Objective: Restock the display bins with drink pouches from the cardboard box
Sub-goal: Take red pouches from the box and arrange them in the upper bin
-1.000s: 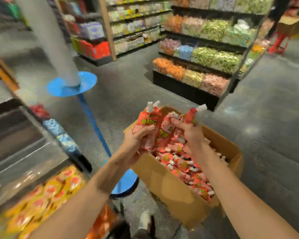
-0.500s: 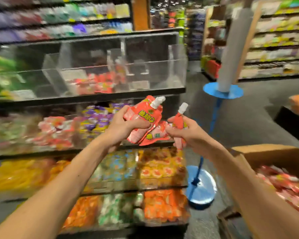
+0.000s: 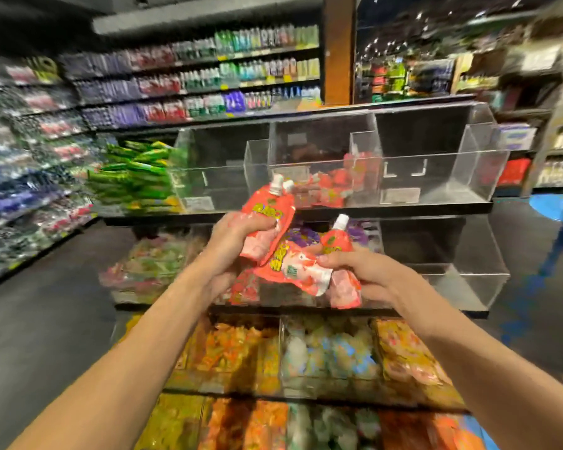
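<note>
Fingers (image 3: 261,224) of the left hand (image 3: 238,237) are curled round a bunch of red-orange soft plastic drink pouches (image 3: 267,211) with white screw caps, caps up. On the right hand (image 3: 369,276), fingertips (image 3: 333,258) pinch a second bunch: one pouch upright, the others lying flat and sagging below the palm. Count per hand: can't tell, motion blur. The two bunches touch between the hands.

Target looks like the middle compartment of the clear acrylic top-tier display bin (image 3: 325,159) at 12 o'clock. It already has matching red pouches (image 3: 340,181) at its bottom. Cardboard box not in frame.

Judgement: carry leg, release not yet made.

Risks:
- The right-hand pinch looks shallow on slick film. The lowest pouch could slide out and land in the mixed-sweet bins (image 3: 281,345) at 6 o'clock.
- Caps or pouch corners could catch the bin's front wall if the hands go in low.
- Neighbouring compartments at 11 and 1 o'clock sit close. A loose toss could put stock in the wrong one.
</note>
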### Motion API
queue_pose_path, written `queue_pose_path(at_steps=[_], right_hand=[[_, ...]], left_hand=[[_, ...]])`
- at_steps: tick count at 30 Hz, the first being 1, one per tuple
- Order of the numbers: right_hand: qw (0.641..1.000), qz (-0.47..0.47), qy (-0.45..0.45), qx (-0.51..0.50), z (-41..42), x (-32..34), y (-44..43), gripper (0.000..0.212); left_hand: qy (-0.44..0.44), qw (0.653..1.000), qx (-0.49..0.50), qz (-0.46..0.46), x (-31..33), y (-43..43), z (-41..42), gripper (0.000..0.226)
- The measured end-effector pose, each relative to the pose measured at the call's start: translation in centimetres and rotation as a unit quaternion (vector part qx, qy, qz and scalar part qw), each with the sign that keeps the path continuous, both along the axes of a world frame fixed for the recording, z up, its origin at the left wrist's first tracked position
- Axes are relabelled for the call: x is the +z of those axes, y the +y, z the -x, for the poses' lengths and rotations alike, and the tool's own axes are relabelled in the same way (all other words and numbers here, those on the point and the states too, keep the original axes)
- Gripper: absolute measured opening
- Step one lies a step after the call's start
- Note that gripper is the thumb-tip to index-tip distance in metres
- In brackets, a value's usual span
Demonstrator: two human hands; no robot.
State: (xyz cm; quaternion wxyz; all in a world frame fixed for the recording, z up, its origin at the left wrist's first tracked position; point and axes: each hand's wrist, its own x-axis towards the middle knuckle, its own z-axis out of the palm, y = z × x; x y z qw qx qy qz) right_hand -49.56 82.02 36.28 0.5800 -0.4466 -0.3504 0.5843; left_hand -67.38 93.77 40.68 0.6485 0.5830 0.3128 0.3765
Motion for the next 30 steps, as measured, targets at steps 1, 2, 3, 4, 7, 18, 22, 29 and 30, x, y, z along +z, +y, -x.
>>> queue_pose_path(at_steps=[1,2,3,4,7,18,22,29,30], right_hand=[[1.0,-0.003,0.004,-0.015,0.2,0.3,1.0,0.039],[1.0,-0.007,0.006,-0.029,0.4,0.7,2.0,0.041],[0.999,-0.012,0.01,-0.045,0.5,1.1,3.0,0.042],[0.998,-0.014,0.021,-0.063,0.5,1.3,3.9,0.042],[0.992,-0.013,0.043,-0.116,-0.2,2.0,6.0,0.054],[0.963,-0.091,-0.039,-0.251,-9.5,8.6,15.4,0.033],[0.969,-0.109,-0.054,-0.216,-12.7,11.0,19.4,0.037],[0.985,-0.072,-0.001,-0.154,-18.4,11.7,24.6,0.021],[0.986,-0.06,0.002,-0.154,-19.0,11.3,25.7,0.038]], left_hand=[[-0.013,0.999,0.03,0.018,0.5,1.3,-0.3,0.015],[-0.027,0.998,0.058,0.029,0.8,2.6,-0.7,0.02],[-0.042,0.995,0.079,0.032,1.1,3.8,-1.2,0.03],[-0.056,0.993,0.097,0.029,1.4,4.8,-1.5,0.041],[-0.094,0.983,0.157,0.02,1.6,7.1,-3.0,0.05],[-0.027,0.975,0.163,-0.146,4.7,13.0,-13.7,0.068],[-0.025,0.977,0.132,-0.164,7.4,14.6,-19.4,0.061],[0.011,0.989,0.091,-0.12,9.2,17.7,-25.1,0.05],[0.025,0.989,0.09,-0.112,9.1,18.3,-25.7,0.048]])
